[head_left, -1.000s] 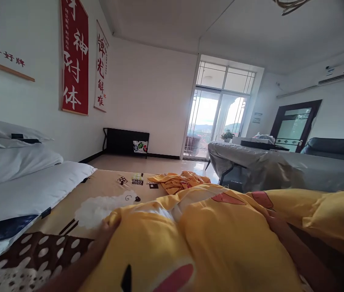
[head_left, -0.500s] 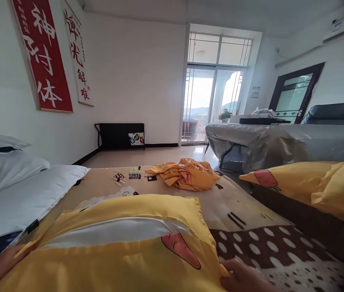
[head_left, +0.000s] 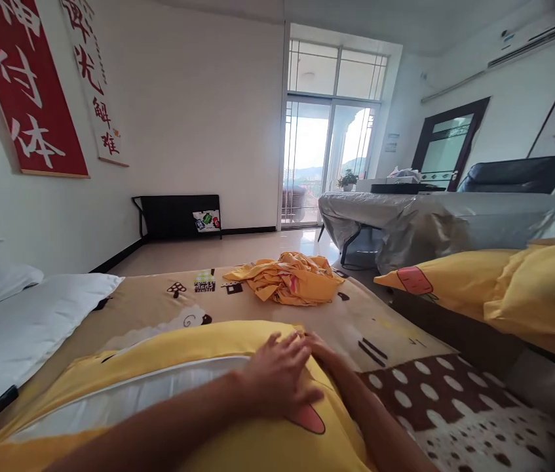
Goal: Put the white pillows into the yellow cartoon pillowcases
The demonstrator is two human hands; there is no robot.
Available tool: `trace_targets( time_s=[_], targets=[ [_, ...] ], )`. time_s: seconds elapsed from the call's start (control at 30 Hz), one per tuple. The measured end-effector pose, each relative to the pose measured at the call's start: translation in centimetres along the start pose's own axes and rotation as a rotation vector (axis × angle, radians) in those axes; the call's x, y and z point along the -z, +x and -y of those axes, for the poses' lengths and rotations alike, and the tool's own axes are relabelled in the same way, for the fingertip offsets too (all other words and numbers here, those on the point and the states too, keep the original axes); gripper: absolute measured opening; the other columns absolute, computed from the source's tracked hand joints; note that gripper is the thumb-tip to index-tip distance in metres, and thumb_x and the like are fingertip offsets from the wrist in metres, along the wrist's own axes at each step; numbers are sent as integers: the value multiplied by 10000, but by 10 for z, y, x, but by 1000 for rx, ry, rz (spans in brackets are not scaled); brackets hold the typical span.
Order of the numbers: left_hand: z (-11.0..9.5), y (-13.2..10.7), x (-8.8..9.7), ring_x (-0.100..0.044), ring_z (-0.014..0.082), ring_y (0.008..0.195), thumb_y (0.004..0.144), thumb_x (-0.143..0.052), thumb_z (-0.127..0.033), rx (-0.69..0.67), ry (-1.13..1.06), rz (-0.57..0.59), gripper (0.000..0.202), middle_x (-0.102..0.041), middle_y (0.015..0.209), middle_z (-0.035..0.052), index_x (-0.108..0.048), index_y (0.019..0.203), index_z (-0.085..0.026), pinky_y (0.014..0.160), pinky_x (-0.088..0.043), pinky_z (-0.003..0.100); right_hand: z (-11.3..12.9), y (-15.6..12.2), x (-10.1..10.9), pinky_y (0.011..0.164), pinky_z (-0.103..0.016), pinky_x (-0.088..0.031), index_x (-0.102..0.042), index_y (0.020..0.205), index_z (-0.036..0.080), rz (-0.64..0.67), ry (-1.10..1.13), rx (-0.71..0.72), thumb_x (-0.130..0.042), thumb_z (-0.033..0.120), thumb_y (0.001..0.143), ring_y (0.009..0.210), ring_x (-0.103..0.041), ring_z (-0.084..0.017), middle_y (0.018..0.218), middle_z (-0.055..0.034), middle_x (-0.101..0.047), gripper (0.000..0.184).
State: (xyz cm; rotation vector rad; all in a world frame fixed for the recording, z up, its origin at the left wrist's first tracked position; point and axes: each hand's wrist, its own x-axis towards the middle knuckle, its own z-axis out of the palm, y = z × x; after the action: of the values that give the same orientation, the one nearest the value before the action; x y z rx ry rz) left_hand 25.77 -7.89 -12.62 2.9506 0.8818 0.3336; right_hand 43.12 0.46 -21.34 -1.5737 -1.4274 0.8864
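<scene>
A pillow in a yellow cartoon pillowcase (head_left: pixel 198 347) lies across the bed in front of me, its white inner pillow (head_left: pixel 130 400) showing through the open side. My left hand (head_left: pixel 277 377) rests flat on the pillow's far right corner with its fingers spread, holding nothing. My right hand (head_left: pixel 325 354) reaches to the same corner from the right and touches the pillow's edge. Its fingers are tucked under my left fingertips and hidden.
A crumpled yellow cloth (head_left: pixel 287 278) lies further up the patterned bedsheet (head_left: pixel 405 367). White pillows (head_left: pixel 26 321) are stacked at the left. A second yellow pillow (head_left: pixel 493 288) sits at the right, a covered table (head_left: pixel 434 219) beyond it, and balcony doors (head_left: pixel 324 164) at the back.
The pillow has been laid down on the bed. Both hands left its near corners and came together at its far right corner. The view has turned slightly left.
</scene>
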Motion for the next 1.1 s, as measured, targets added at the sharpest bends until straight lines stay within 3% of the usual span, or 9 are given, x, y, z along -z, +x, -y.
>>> trace_targets(
  time_s=[0.13, 0.27, 0.47, 0.53, 0.63, 0.73, 0.83, 1.0, 1.1],
  targets=[
    [-2, -17, -58, -198, 389, 1400, 819, -286, -732, 69, -54, 178, 902, -287, 1488, 217, -354, 1428, -71, 1129, -186, 600, -3, 36, -26, 654, -281, -473, -595, 724, 158, -54, 39, 98, -524, 360, 691, 752, -597, -212, 740, -63, -657, 216],
    [8, -14, -72, -171, 414, 1397, 820, -282, -721, 185, -64, 204, 922, -229, 1491, 248, -322, 1443, -42, 1144, -119, 610, -18, 73, -31, 731, -277, -439, -603, 806, 153, -119, 5, 110, -487, 309, 708, 842, -584, -217, 875, -81, -673, 217],
    [16, -4, -93, -197, 436, 1383, 839, -301, -677, 189, -111, 231, 880, -244, 1481, 271, -329, 1437, -32, 1134, -124, 625, -67, 79, -34, 639, -269, -416, -604, 703, 142, -135, -103, -54, -477, 265, 747, 717, -590, -198, 755, -100, -669, 182],
    [16, -6, -95, -213, 433, 1381, 852, -312, -654, 175, -95, 207, 850, -261, 1479, 267, -330, 1437, -37, 1131, -138, 620, -64, 82, -28, 639, -267, -415, -611, 705, 139, -148, -153, -82, -508, 244, 733, 713, -593, -198, 723, -82, -659, 150],
    [13, -8, -93, -273, 413, 1366, 869, -308, -635, 150, -64, 169, 810, -317, 1467, 254, -345, 1428, -49, 1124, -172, 602, -31, 84, -13, 724, -284, -421, -626, 790, 129, -196, -226, -39, -548, 195, 713, 829, -602, -221, 830, -103, -665, 128],
    [10, -10, -90, -295, 405, 1358, 888, -273, -621, 148, -22, 157, 788, -334, 1462, 251, -359, 1416, -42, 1116, -185, 596, 17, 76, -6, 826, -277, -410, -621, 962, 160, -197, -246, 106, -580, 255, 760, 960, -588, -206, 1032, -98, -654, 227],
    [5, -12, -86, -289, 402, 1361, 908, -227, -598, 133, 19, 151, 768, -341, 1460, 249, -354, 1416, -37, 1113, -170, 600, 46, 59, -18, 859, -277, -412, -591, 1093, 211, -112, -223, 297, -495, 403, 868, 987, -593, -183, 1107, -63, -648, 311],
    [0, -12, -76, -394, 387, 1299, 904, -333, -536, 122, 78, 172, 673, -467, 1370, 252, -464, 1331, -33, 1097, -234, 571, 14, 32, -57, 897, -281, -414, -616, 1132, 201, 157, -302, 239, -314, 375, 957, 1039, -597, -178, 1120, -66, -671, 391],
    [1, -11, -74, -473, 363, 1238, 903, -389, -475, 114, 100, 189, 571, -544, 1291, 238, -531, 1254, -48, 1071, -299, 553, -17, 30, -65, 943, -288, -388, -654, 1091, 186, 169, -346, 164, -299, 366, 961, 1097, -580, -184, 1175, -77, -655, 418]
  ],
)
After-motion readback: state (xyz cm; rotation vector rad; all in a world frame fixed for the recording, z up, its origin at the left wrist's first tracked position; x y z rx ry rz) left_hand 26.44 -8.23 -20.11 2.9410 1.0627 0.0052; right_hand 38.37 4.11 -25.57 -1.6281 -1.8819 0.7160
